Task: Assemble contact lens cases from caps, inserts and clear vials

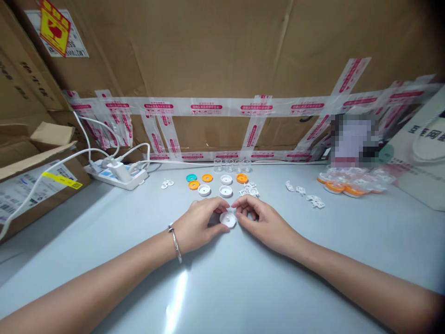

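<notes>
My left hand holds a shallow white round plastic piece low over the grey table, thumb at its near edge and fingers at its far edge. My right hand is curled at the right rim of that piece, with thumb and index finger close together; whatever they pinch is hidden. Just beyond lie white rings, orange rings and a teal ring. A small pile of white openwork parts lies past my right hand.
Clear plastic cups stand along the large cardboard box. Small white discs lie left, more white parts right. A power strip with cables sits back left. Bagged orange-and-white pieces lie back right.
</notes>
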`<move>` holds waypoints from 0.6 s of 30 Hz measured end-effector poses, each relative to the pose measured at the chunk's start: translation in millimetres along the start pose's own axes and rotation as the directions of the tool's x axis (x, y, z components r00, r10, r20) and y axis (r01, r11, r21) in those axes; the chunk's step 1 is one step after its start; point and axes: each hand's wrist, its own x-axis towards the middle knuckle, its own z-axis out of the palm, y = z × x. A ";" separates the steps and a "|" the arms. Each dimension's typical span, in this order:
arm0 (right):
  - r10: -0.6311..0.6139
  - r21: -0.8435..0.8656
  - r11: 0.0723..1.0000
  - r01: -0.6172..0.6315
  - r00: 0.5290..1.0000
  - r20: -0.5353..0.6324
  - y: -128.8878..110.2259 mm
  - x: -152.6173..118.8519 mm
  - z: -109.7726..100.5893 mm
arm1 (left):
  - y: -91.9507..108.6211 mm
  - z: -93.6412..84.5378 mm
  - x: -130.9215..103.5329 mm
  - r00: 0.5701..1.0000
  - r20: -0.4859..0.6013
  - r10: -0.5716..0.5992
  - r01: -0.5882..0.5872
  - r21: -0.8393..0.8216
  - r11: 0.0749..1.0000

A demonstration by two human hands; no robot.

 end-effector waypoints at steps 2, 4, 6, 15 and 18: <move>-0.039 -0.014 0.999 0.040 0.999 0.027 1.9 -1.9 -2.1 | -1.6 0.2 0.7 1.000 -0.007 0.006 -0.006 0.000 1.000; -0.082 -0.039 0.996 0.084 0.995 0.048 2.9 -4.3 -3.4 | -2.1 0.0 0.6 1.000 -0.008 0.008 -0.008 0.004 1.000; -0.113 -0.074 0.990 0.117 0.992 0.054 2.5 -6.5 -3.4 | -1.2 -0.7 -0.1 1.000 -0.007 0.008 -0.008 0.006 1.000; -0.113 -0.072 0.992 0.100 0.973 -0.200 7.4 0.7 -22.0 | -5.1 -28.6 -3.0 0.984 -0.175 -0.032 0.053 0.120 0.991; -0.118 -0.162 0.985 0.066 0.934 -0.336 18.0 9.6 -41.4 | -23.6 -44.1 -0.5 0.963 -0.268 -0.020 0.098 0.280 0.955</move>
